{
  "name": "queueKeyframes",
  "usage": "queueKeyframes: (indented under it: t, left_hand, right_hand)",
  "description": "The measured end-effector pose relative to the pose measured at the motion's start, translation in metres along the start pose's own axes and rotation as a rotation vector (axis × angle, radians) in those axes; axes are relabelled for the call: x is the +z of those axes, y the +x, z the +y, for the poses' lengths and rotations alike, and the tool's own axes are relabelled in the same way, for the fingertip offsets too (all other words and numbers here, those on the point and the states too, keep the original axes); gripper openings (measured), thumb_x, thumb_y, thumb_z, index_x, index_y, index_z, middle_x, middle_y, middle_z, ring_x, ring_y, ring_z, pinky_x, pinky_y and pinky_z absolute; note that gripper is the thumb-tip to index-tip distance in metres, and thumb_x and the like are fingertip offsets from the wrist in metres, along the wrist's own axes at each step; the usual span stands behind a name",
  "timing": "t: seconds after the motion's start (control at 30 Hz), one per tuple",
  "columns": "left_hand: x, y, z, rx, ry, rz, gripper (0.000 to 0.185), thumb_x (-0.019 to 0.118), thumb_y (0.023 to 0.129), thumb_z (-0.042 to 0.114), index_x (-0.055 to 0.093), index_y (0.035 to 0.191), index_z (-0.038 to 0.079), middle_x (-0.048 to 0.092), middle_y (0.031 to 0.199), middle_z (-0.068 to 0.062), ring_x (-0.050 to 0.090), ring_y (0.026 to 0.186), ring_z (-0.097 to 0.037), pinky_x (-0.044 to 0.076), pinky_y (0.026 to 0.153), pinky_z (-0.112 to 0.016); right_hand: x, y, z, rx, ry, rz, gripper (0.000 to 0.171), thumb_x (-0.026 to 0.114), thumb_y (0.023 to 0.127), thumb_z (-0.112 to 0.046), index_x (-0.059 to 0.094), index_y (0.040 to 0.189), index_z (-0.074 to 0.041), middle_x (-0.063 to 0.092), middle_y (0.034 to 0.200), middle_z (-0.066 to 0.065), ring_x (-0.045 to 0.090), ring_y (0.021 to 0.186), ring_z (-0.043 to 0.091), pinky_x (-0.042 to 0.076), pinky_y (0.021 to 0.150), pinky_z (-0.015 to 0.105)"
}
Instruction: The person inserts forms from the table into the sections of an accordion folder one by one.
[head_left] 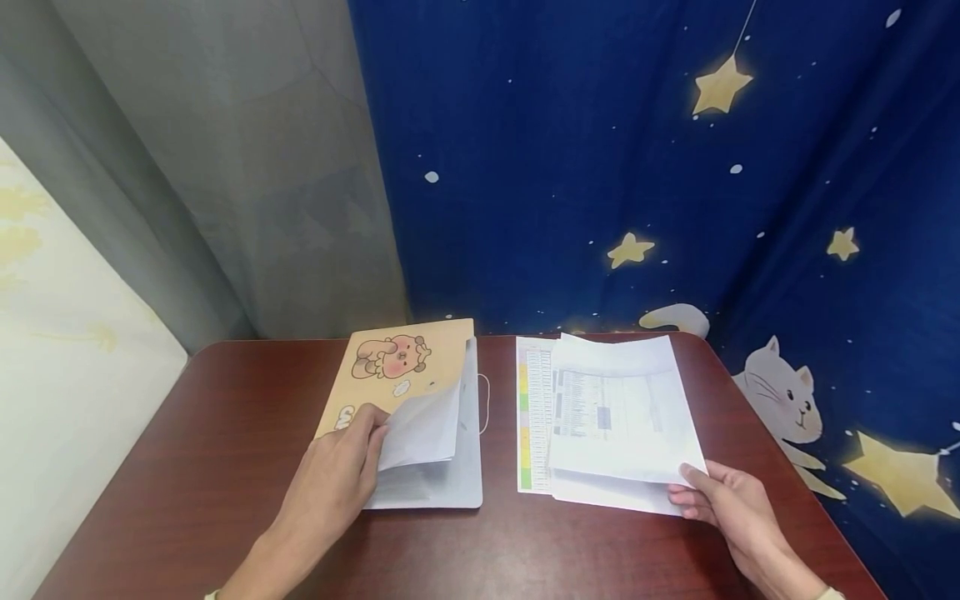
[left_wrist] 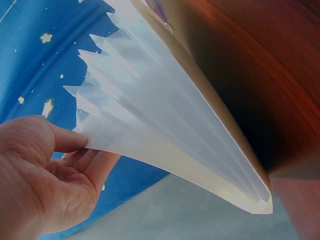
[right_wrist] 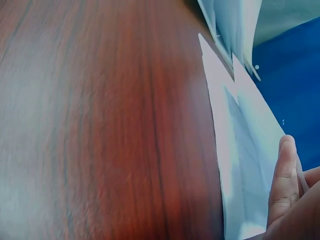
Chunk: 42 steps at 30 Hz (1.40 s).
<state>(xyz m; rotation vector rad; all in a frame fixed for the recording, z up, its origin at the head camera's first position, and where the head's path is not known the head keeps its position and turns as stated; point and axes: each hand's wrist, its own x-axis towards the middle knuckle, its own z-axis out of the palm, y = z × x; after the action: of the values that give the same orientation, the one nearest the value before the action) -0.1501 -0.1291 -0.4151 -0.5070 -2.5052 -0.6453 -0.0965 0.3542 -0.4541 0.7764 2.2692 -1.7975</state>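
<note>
Two hands are busy at the near side of the dark red table (head_left: pixel 495 550): here's the left hand (head_left: pixel 335 467), pinching the edge of the folder (head_left: pixel 405 392), with the pale, fanned pockets (left_wrist: pixel 140 100) raised, and there's the right hand (head_left: pixel 731 504), gripping the near right corner of the top sheet (head_left: pixel 622 425), thumb above, fingers below. That sheet's near edge bows up over the paper beneath! The folder lies left of centre, a cartoon animal (head_left: pixel 393 357) on its tan cover; across a strip of tabletop, the colour-banded sheet (head_left: pixel 534 417) peeks out beside the top one. Beyond, a grey curtain (head_left: pixel 262 167) hangs left of a blue curtain (head_left: pixel 525 208) with yellow stars.
</note>
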Motion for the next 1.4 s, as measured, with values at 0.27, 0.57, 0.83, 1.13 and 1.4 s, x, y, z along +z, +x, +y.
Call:
queueKeyframes:
  t: [0.27, 0.57, 0.83, 1.13, 1.4]
  left_hand:
    - [-0.001, 0.000, 0.000, -0.007, -0.009, -0.010, 0.011, 0.070, 0.099, 0.007, 0.062, 0.101, 0.014, 0.034, 0.057, 0.015, 0.034, 0.053, -0.004, 0.032, 0.053, -0.023]
    - [-0.002, -0.001, -0.001, -0.008, -0.008, -0.006, 0.014, 0.071, 0.098, 0.006, 0.061, 0.102, 0.016, 0.033, 0.056, 0.016, 0.035, 0.053, -0.004, 0.033, 0.053, -0.023]
    - [-0.002, -0.001, -0.001, -0.001, -0.014, -0.014, 0.005, 0.065, 0.104, 0.012, 0.061, 0.101, 0.014, 0.033, 0.057, 0.016, 0.033, 0.053, -0.004, 0.032, 0.053, -0.022]
    - [-0.002, 0.000, -0.002, 0.008, -0.021, -0.006, 0.015, 0.070, 0.098, 0.004, 0.060, 0.102, 0.015, 0.034, 0.058, 0.016, 0.034, 0.054, -0.003, 0.033, 0.053, -0.022]
    - [-0.003, 0.001, -0.002, 0.019, -0.016, -0.003, 0.019, 0.072, 0.096, 0.002, 0.060, 0.101, 0.015, 0.033, 0.058, 0.017, 0.033, 0.053, -0.002, 0.032, 0.052, -0.022]
  right_hand:
    - [0.008, -0.009, -0.013, -0.008, 0.076, -0.027, 0.059, 0.060, 0.108, -0.020, 0.038, 0.153, 0.012, 0.082, 0.091, 0.004, 0.078, 0.079, 0.010, 0.062, 0.075, 0.024]
    - [0.025, -0.022, -0.023, -0.031, 0.130, -0.061, 0.045, 0.065, 0.106, -0.020, 0.055, 0.139, 0.008, 0.081, 0.087, 0.005, 0.075, 0.074, 0.010, 0.061, 0.071, 0.024]
    - [0.040, -0.034, -0.032, -0.028, 0.148, -0.142, 0.033, 0.065, 0.105, -0.022, 0.061, 0.127, 0.003, 0.080, 0.086, 0.005, 0.073, 0.072, 0.008, 0.059, 0.069, 0.023]
    - [0.052, -0.044, -0.038, -0.029, 0.161, -0.229, 0.029, 0.065, 0.106, -0.024, 0.061, 0.122, 0.000, 0.078, 0.083, 0.003, 0.072, 0.071, 0.008, 0.059, 0.068, 0.022]
    - [0.063, -0.050, -0.041, -0.048, 0.144, -0.285, 0.038, 0.064, 0.106, -0.025, 0.055, 0.130, 0.003, 0.078, 0.083, 0.001, 0.071, 0.070, 0.007, 0.059, 0.068, 0.022]
